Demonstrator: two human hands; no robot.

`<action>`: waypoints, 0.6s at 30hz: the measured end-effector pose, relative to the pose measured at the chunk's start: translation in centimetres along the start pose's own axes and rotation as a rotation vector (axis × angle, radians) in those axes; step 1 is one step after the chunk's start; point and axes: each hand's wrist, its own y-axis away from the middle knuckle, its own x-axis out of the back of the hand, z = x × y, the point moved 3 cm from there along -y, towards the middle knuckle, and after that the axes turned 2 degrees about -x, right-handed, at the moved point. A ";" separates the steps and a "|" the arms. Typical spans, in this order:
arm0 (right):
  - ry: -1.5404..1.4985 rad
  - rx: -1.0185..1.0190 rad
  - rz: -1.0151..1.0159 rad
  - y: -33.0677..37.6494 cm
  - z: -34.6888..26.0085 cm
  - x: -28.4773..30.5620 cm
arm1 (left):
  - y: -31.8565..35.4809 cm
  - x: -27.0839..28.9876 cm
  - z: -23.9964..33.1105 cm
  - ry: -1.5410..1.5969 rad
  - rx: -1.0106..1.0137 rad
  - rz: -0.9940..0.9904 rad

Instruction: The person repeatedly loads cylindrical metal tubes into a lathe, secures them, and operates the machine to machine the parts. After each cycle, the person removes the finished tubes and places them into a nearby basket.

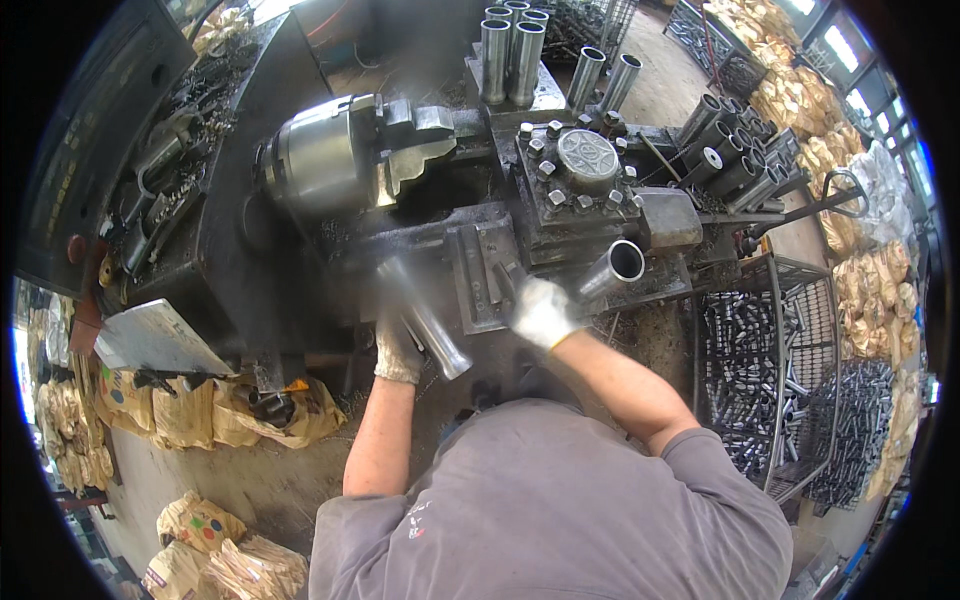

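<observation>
My left hand point(398, 352), in a white work glove, is closed round a shiny metal tube point(428, 325) with a flared near end. The tube is tilted in front of the lathe, and its far end is blurred. My right hand point(543, 313), gloved too, is closed at the front of the tool carriage beside a dark handle-like piece point(508, 278). What its fingers grip is hidden. Just right of that hand a metal tube point(612, 268) stands tilted with its open end up. The lathe chuck point(325, 150), with stepped jaws, lies at the far left of the carriage.
Behind my hands sits the square tool post point(585, 160), ringed with bolts. Several tubes point(510, 60) stand on the machine's back; darker tubes point(735, 150) cluster at right. A wire cage point(775, 370) of metal parts is near right. Paper sacks point(180, 410) lie at left.
</observation>
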 end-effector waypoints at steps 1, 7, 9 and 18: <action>-0.326 0.031 0.120 -0.5 0.5 1.9 | -0.2 -0.2 0.0 0.040 0.016 0.010; -0.746 -0.100 -0.401 -1.5 -2.3 8.0 | 3.9 -9.3 -0.6 0.115 -0.042 -0.242; -0.812 -0.356 -0.458 -1.1 -4.1 6.4 | 2.1 -9.0 -3.6 -0.102 -0.069 -0.233; -0.640 0.426 0.003 -2.7 -5.6 27.0 | -6.2 -15.4 -2.3 -1.049 -0.188 -0.376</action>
